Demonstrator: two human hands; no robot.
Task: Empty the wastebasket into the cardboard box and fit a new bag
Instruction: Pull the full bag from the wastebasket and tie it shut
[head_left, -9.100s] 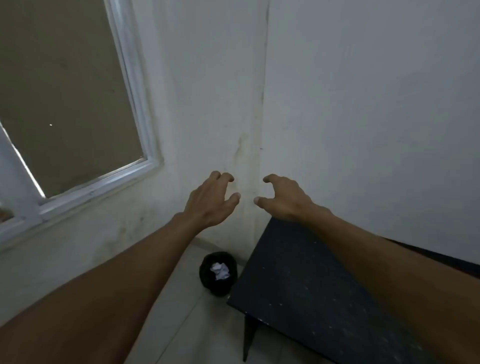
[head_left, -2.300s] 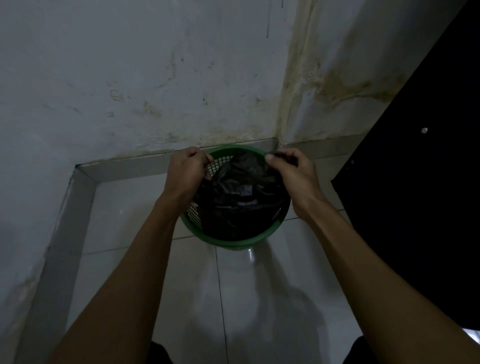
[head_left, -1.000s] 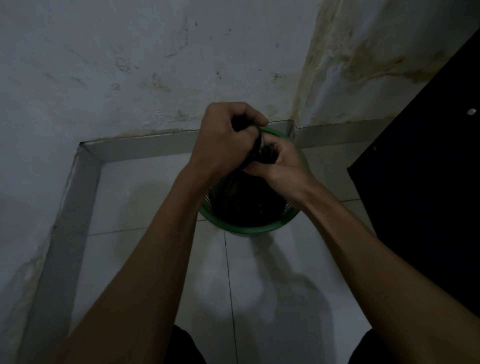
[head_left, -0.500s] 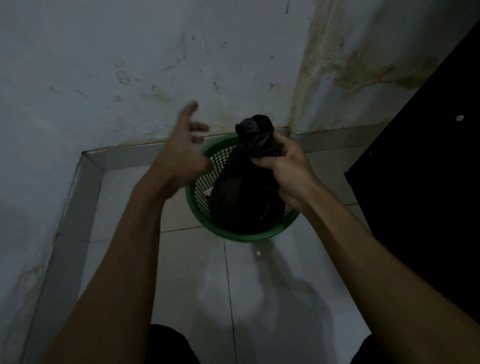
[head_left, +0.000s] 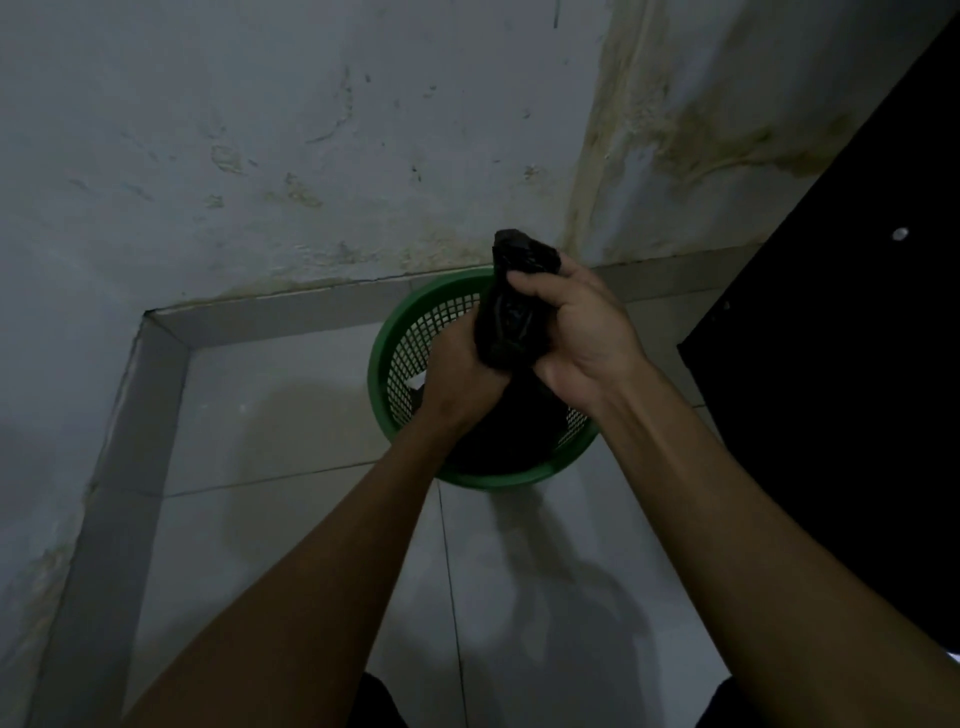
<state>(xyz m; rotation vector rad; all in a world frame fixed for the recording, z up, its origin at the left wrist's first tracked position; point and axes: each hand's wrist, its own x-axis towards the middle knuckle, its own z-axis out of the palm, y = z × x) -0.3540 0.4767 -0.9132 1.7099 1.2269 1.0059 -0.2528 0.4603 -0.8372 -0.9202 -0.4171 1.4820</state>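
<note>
A green mesh wastebasket (head_left: 415, 338) stands on the tiled floor in the corner of the room. A black plastic bag (head_left: 511, 317) fills it, its top gathered into a neck that rises above the rim. My right hand (head_left: 576, 338) grips that neck from the right, with the bag's bunched end sticking out above the fingers. My left hand (head_left: 462, 374) holds the bag from the left, just below, fingers wrapped round it. The bag's contents are hidden, and no cardboard box is in view.
Stained white walls (head_left: 311, 156) meet in a corner right behind the basket, with a grey skirting (head_left: 270, 322) along the floor. A black table (head_left: 841, 374) stands close on the right. Pale floor tiles (head_left: 311, 519) spread to the left and toward me.
Half a second ago my left hand was lifted, fingers spread, to the left of the bag; it has come back and taken hold of the bag beside my right hand, which kept its grip.
</note>
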